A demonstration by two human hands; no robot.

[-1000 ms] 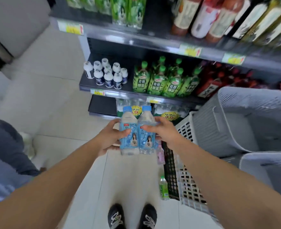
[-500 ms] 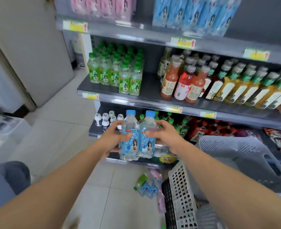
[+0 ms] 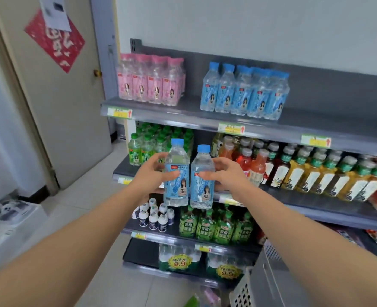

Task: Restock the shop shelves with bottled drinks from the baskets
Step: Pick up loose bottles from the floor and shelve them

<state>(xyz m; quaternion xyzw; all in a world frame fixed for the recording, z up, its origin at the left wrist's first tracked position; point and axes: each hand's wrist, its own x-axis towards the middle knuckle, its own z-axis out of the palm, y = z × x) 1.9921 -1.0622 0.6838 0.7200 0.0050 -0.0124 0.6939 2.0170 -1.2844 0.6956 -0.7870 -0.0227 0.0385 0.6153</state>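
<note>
I hold two clear bottles with blue caps and blue labels upright, side by side, in front of the shelves. My left hand [image 3: 153, 173] grips the left bottle [image 3: 176, 173]. My right hand [image 3: 224, 173] grips the right bottle [image 3: 202, 180]. On the top shelf [image 3: 183, 113] stands a group of matching blue-capped bottles [image 3: 245, 94], right of centre, with pink-capped bottles [image 3: 150, 79] at its left end.
Lower shelves carry green-capped bottles [image 3: 147, 145], juice and tea bottles [image 3: 294, 171], small white bottles [image 3: 154, 216] and green packs [image 3: 214, 227]. A grey basket [image 3: 269, 282] stands at the bottom right. A door [image 3: 56, 85] is to the left, a white box [image 3: 8, 220] on the floor.
Both hands have lifted the two bottles from knee height near the basket up to the middle shelves. My view has tilted upward, so the top shelf now shows.
</note>
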